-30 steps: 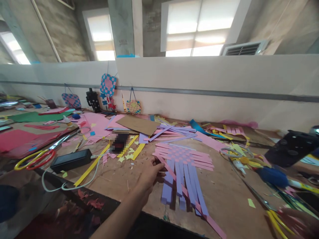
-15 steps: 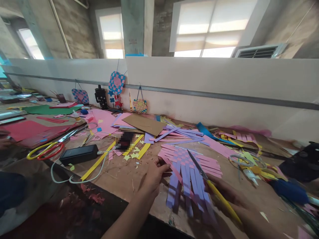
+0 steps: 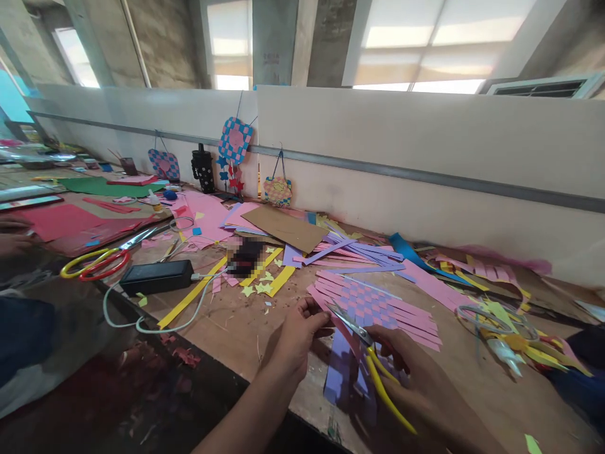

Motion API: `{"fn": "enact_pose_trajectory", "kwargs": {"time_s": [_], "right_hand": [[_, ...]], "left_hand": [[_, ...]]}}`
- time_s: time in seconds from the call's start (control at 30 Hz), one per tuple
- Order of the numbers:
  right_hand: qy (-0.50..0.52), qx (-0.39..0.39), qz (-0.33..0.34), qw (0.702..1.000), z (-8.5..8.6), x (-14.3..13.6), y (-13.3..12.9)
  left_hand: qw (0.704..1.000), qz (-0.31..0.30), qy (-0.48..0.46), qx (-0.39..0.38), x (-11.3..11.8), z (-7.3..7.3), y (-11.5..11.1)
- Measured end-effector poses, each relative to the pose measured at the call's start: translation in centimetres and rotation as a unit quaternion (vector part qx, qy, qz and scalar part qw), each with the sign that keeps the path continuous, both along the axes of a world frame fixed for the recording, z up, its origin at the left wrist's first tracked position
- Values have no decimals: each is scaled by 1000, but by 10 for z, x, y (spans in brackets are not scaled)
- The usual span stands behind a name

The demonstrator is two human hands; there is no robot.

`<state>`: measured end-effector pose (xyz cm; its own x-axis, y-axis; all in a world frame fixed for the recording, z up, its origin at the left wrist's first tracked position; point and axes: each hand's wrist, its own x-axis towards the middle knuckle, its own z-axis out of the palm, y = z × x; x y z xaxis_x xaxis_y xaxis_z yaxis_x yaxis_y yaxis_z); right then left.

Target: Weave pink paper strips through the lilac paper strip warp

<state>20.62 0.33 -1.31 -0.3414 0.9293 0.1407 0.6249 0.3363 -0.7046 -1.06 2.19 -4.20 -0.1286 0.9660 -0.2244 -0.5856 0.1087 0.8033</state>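
Note:
Pink and purple paper strips are woven into a checkered mat point(image 3: 366, 301) on the table, with loose ends fanning out right and toward me. My left hand point(image 3: 300, 334) pinches a pink paper strip point(image 3: 317, 297) at the mat's near left corner. In my right hand point(image 3: 411, 369) are scissors point(image 3: 375, 372) with yellow handles. Their metal blades point left and lie across the pink strip, close to my left fingertips. My right hand and the scissors hide part of the purple strip ends point(image 3: 338, 372).
Behind the mat lie brown cardboard point(image 3: 286, 228) and loose purple strips point(image 3: 362, 249). A black power bank point(image 3: 155, 276) with a white cable and another pair of scissors point(image 3: 97, 263) are at left. A glue bottle point(image 3: 505, 354) lies right. Someone's hand point(image 3: 14, 234) shows far left.
The scissors have swung left, from above the mat to the pink strip by my left fingers. My left hand keeps its pinch. The whole view has shifted slightly.

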Motion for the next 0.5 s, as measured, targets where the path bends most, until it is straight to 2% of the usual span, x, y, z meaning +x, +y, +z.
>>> {"fn": "enact_pose_trajectory", "kwargs": {"time_s": [0.5], "right_hand": [[11, 15, 16, 1000, -7, 2, -2]], "left_hand": [[1000, -2, -1, -8, 2, 2, -3]]}}
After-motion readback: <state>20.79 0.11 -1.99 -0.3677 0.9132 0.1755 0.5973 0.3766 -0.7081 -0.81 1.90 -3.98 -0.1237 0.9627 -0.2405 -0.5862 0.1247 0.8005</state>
